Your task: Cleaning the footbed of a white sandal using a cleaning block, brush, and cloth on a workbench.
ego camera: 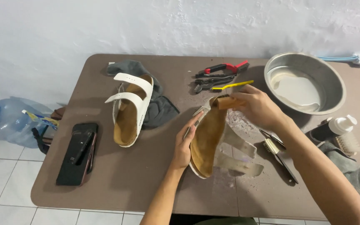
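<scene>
Both hands on a tan suede-lined sandal point(208, 139)
Left hand point(184, 146) fingers clasp its white edge; right hand point(257, 106) fingers pinch a small brown block point(226, 101) above the dusty brown tabletop point(117, 179).

A black smartphone point(77, 153), rectangular, lay at the table's point(117, 183) left front corner, its dark screen blank and a slim black object resting on it. A white pump-top bottle point(333, 127) with a dark body lay at the right edge. On the floor to the left, a clear blue plastic bag point(9, 118) held a tube-like package point(40, 118) coloured white, blue and yellow.
</scene>
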